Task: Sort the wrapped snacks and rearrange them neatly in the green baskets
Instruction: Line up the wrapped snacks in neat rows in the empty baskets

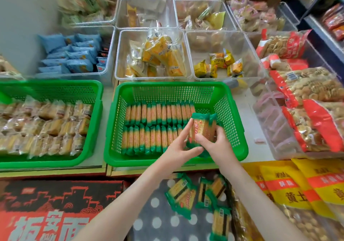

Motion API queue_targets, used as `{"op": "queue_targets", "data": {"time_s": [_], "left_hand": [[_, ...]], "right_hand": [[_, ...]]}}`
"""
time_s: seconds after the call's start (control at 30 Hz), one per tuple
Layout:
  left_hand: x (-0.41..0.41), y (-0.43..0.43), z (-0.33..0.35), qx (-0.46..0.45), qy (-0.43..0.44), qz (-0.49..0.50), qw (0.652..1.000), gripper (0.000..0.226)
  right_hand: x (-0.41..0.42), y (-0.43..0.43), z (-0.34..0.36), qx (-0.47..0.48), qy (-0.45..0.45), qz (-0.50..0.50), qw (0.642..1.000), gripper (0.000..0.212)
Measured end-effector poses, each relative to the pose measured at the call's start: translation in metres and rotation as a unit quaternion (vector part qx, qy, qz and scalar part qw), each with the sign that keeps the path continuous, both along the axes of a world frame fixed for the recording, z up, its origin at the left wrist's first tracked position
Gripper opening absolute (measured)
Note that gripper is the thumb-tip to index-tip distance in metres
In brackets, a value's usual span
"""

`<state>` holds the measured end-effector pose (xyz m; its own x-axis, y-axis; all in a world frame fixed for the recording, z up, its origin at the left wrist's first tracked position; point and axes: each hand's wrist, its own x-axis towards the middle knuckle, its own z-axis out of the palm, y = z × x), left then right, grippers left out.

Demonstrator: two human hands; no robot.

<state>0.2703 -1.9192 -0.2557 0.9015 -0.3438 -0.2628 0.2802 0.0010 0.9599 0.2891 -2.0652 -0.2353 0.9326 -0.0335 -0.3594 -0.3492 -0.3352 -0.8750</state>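
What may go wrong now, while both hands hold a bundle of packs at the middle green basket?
1. The left hand and right hand grip several cracker packs together; one may slip and land crooked.
2. Pressing them in may tip the standing rows in the green basket.

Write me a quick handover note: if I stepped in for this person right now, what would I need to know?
Hands: the left hand and right hand together grip a bundle of green packets over the right end of the near row.
Things: the middle green basket holds two rows of packets standing on edge; its right side is bare. The left green basket is full of wrapped cakes.
Left to do: set the bundle in, then add the loose packets lying on the dotted cloth.
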Motion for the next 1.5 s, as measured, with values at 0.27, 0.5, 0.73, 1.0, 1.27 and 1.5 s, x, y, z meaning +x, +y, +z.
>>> {"op": "queue_targets", "data": {"time_s": [0.27, 0.5, 0.73, 1.0, 1.27, 1.5], "left_hand": [[0.081, 0.015, -0.043, 0.489, -0.153, -0.066, 0.856, 0.075], [0.103, 0.031, -0.097, 0.605, -0.066, -0.153, 0.779, 0.077], [0.102, 0.033, -0.101, 0.602, -0.072, -0.160, 0.779, 0.077], [0.101, 0.033, -0.104, 0.593, -0.074, -0.151, 0.787, 0.077], [0.099, 0.022, -0.076, 0.601, -0.124, -0.071, 0.787, 0.067], [0.003, -0.005, -0.052, 0.412, -0.382, 0.116, 0.819, 0.032]], "right_hand": [[0.118, -0.010, -0.025, -0.104, -0.043, -0.063, 0.992, 0.052], [0.156, -0.011, -0.078, -0.346, -0.051, 0.061, 0.935, 0.085], [0.159, -0.006, -0.104, -0.371, 0.063, 0.114, 0.919, 0.091], [0.157, 0.000, -0.111, -0.336, 0.067, 0.113, 0.933, 0.085], [0.145, 0.007, -0.110, -0.386, 0.095, 0.209, 0.893, 0.072], [0.074, -0.007, -0.059, -0.367, -0.114, 0.168, 0.907, 0.061]]}}
